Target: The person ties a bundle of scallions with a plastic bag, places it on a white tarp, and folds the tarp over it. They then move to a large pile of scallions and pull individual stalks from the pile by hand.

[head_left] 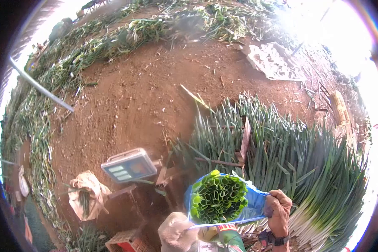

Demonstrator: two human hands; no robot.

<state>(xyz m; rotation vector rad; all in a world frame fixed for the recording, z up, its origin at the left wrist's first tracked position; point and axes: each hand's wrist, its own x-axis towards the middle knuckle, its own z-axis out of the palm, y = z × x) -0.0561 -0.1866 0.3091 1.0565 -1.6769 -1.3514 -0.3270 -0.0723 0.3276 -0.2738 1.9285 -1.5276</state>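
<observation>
Our right hand [278, 212] is gripping a blue plastic bag [256, 202] by its right edge, fingers curled closed. Round green hollow leaf ends [219, 198] are filling the bag's mouth. Left of the bag, our pale-covered left hand [177, 233] is showing; its fingers' hold we cannot tell. Long green-and-white stalks [319, 201] are lying right of the bag.

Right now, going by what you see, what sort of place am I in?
Probably a spring onion or leek packing spot: long green-and-white stalks lie massed together, what looks like a digital scale stands nearby, and your right hand grips blue wrapping around a green bundle.
</observation>
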